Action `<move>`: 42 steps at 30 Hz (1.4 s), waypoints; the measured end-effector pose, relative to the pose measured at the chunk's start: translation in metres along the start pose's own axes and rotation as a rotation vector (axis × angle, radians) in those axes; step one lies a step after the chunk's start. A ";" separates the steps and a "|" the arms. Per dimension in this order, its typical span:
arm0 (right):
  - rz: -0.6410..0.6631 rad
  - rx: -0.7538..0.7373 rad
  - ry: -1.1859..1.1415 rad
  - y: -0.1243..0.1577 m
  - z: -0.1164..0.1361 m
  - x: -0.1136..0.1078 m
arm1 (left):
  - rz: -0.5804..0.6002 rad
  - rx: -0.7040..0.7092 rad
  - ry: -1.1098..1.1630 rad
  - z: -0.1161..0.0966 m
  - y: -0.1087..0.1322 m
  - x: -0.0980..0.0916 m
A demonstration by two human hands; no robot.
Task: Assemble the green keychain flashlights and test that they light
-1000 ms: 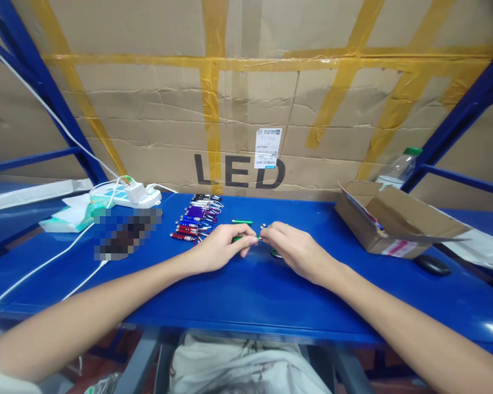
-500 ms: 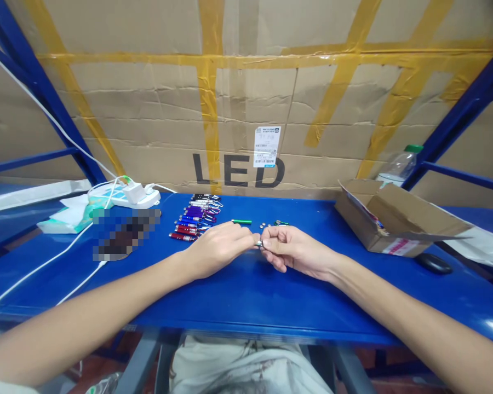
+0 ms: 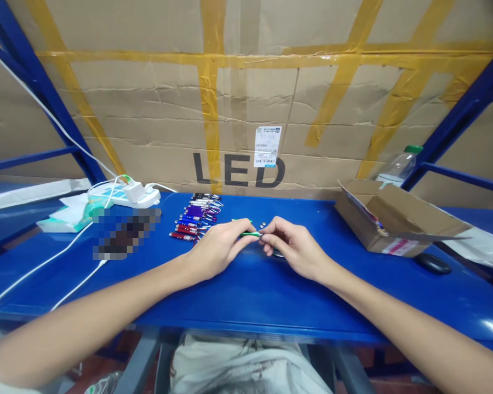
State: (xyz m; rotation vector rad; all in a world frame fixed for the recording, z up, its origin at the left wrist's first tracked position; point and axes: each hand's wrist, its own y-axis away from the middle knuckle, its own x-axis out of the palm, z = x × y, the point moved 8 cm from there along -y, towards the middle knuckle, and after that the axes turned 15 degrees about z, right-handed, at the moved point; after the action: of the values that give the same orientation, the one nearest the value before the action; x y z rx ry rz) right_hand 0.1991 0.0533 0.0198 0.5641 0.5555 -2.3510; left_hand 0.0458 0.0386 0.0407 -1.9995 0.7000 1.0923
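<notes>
Between my two hands is a slim green metal tube (image 3: pixel 250 234). My left hand (image 3: pixel 216 247) pinches it between thumb and fingertips from the left. The fingers of my right hand (image 3: pixel 298 246) are closed at its right end, where a small silver part shows. Below the right fingers a small dark-and-green piece (image 3: pixel 277 253) is partly hidden; I cannot tell whether it is held. Behind the left fingers, a strip of green (image 3: pixel 240 220) lies on the blue table (image 3: pixel 246 301). Small silver button cells (image 3: pixel 263 224) rest just beyond the fingertips.
Left of my hands lies a row of several keychain flashlights (image 3: pixel 195 219) in black, silver, purple, blue and red. A power strip (image 3: pixel 148 196) with white cables is at the far left. On the right stand an open cardboard box (image 3: pixel 394 219) and a black computer mouse (image 3: pixel 433 263).
The green tube now shows between my hands, where a small silver part was before. My right hand has turned over the small green piece's earlier spot, and its fingers have curled in.
</notes>
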 end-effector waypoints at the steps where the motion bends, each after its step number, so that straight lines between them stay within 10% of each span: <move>1: 0.012 -0.016 0.083 0.001 0.003 0.000 | 0.008 -0.012 0.041 0.001 -0.001 0.000; 5: 0.059 -0.023 0.211 0.004 0.007 0.003 | 0.049 0.044 0.029 0.000 0.000 0.003; 15: 0.186 0.140 -0.413 -0.006 -0.009 0.013 | 0.050 0.197 -0.322 -0.011 0.004 0.004; 25: 0.179 0.119 0.595 0.003 -0.003 -0.019 | 0.057 -0.219 0.204 0.025 -0.004 0.000; 42: 0.537 0.074 0.514 0.010 -0.001 0.004 | 0.014 -0.251 0.765 0.038 -0.008 0.012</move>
State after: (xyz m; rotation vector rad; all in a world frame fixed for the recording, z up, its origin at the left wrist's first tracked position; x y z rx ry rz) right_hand 0.2035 0.0447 0.0149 1.2035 0.4633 -1.7182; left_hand 0.0401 0.0730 0.0191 -2.6537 0.9875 0.3976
